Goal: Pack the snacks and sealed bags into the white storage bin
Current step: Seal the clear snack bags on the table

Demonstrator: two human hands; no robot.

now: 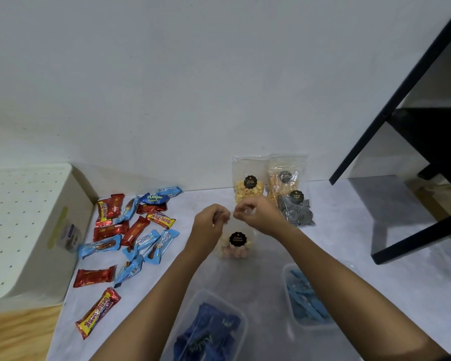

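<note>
A clear bag of pale biscuits (236,247) with a black round label stands upright on the grey mat. My left hand (210,220) and my right hand (255,214) pinch its top edge from either side. Behind it three sealed bags lean on the wall: peanuts (248,187), orange snacks (284,178) and black spiral candies (296,211). Several red and blue wrapped snack bars (130,230) lie scattered on the left. The white storage bin (29,230), with a perforated top, sits at the far left.
Two clear plastic tubs sit near me: one with dark blue packets (208,327), one with light blue sticks (307,295). A black metal frame (401,126) stands at the right. Wood floor (18,334) shows at the bottom left beyond the mat's edge.
</note>
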